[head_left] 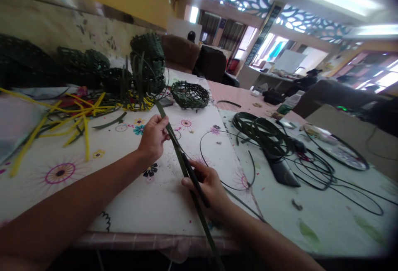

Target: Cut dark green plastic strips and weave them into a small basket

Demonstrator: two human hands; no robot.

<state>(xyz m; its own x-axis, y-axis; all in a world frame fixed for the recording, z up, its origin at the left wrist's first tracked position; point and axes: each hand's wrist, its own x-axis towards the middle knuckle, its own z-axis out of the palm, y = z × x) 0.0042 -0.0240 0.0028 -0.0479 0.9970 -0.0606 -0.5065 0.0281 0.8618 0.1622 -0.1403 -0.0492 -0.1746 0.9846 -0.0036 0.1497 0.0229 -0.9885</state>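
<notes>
A long, flat, dark green strip of plastic-looking material [205, 227] runs slantwise over the white, flower-printed table [139, 215], its near end passing beyond the front edge. The left hand [154, 138] pinches the strip near its far end between thumb and fingers; the right hand [209, 184] grips a slim tool with a black handle [196, 179], laid along the strip, and blur hides what kind of blade it has. Work on this piece seems to be partway: the strip appears to part near the tool's tip, while the stretch below the right hand looks whole and probably remains to be worked. Toward the right edge, a loose coil of wide dark green strip [284, 142] looks like further stock, and flat yellow strips [87, 138] lie in a tangle toward the left edge. Of the containers, a shallow, open-weave dark green basket [186, 101] sits near the back edge, with no contents that I can make out. Taller dark green woven baskets [147, 61] stand beside it toward the back left corner; their insides are hidden. A clear bottle with a green lower part [289, 104] lies near the right edge, its contents unclear.
</notes>
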